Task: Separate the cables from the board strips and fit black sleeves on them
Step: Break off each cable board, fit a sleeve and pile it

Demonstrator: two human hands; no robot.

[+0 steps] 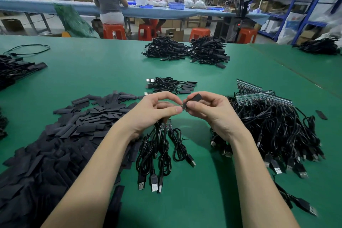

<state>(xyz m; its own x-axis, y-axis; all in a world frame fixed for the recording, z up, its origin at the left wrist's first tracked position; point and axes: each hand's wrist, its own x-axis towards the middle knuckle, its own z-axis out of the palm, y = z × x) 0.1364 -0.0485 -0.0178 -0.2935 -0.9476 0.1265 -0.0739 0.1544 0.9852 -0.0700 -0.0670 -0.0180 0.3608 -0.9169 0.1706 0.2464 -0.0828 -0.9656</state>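
My left hand (pixel 157 111) grips a small bunch of black USB cables (pixel 159 153) by their little board ends; the cables hang down to the green table. My right hand (pixel 209 111) pinches a black sleeve (pixel 194 98) and holds it against the tip of one board end at my left fingertips. A big heap of loose black sleeves (pixel 64 139) lies at the left. Board strips with cables attached (pixel 268 116) are piled at the right. Several sleeved cables (pixel 170 85) lie just beyond my hands.
Two larger piles of finished cables (pixel 185 50) sit farther back, more at the far right (pixel 320 46) and left edge (pixel 16 70). One stray sleeve (pixel 321 114) lies at the right. Two people work at a blue bench (pixel 55 5) behind, with orange stools.
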